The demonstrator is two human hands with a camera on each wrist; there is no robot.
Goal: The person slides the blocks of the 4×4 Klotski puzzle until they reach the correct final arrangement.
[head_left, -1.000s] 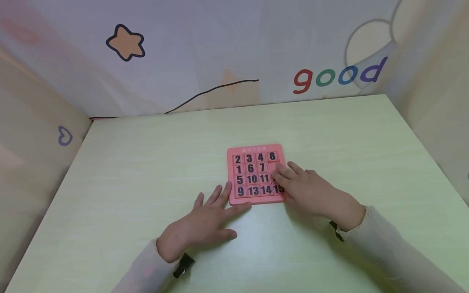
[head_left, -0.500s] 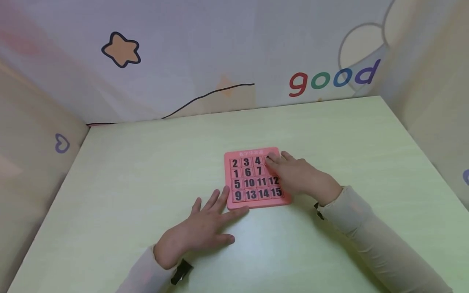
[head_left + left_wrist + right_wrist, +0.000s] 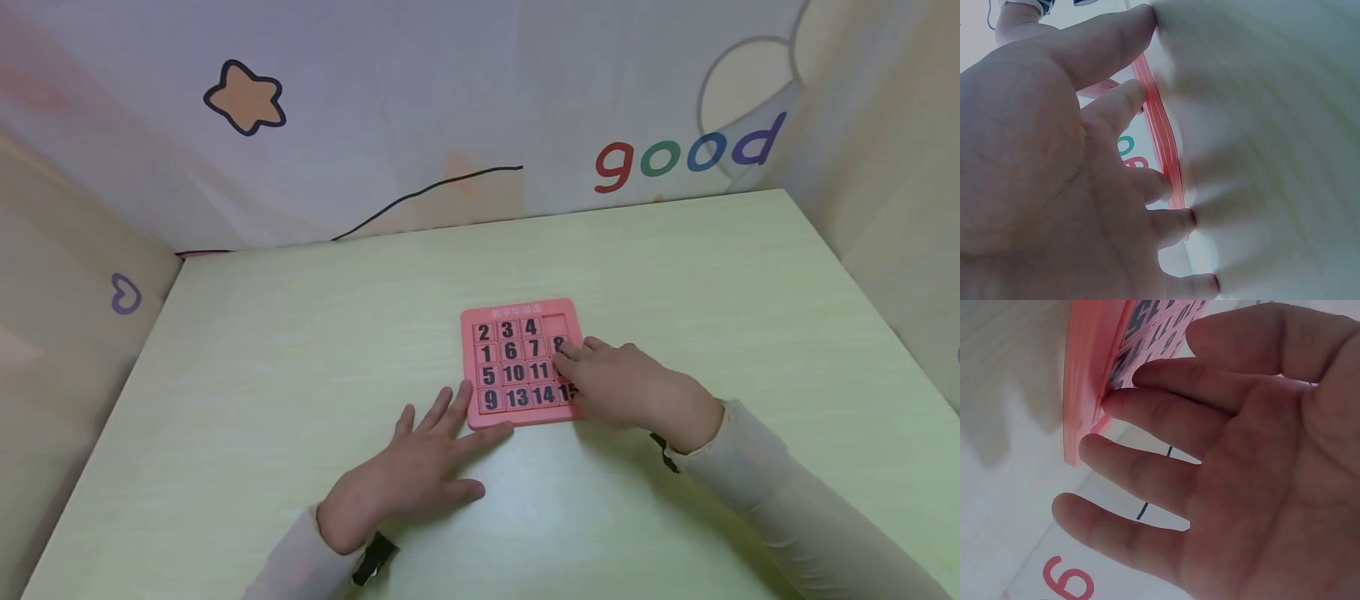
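Note:
A pink number slide puzzle [image 3: 517, 312] lies flat near the middle of the table. Its top right slot [image 3: 554, 323] is vacant, and the 8 tile [image 3: 558, 342] sits in the second row at the right end. Extended fingers of my right hand [image 3: 626, 387] reach over the puzzle's right side at the 8 tile and hide most of the 12 tile below it. In the right wrist view, the right hand [image 3: 1235, 456] has fairly straight fingers, fingertips at the tiles. Spread fingers of my left hand [image 3: 408, 475] touch the puzzle's lower left corner.
A pale green table [image 3: 315, 333] surrounds the puzzle. Printed fabric walls [image 3: 375, 100] stand at the back and both sides, with a star and the word "good" on the back one. Black straps [image 3: 375, 560] show at the wrists.
The right hand went up to the top right tile, then came back down. The 8 tile slid down one row, leaving the top right slot vacant. The left hand stays put.

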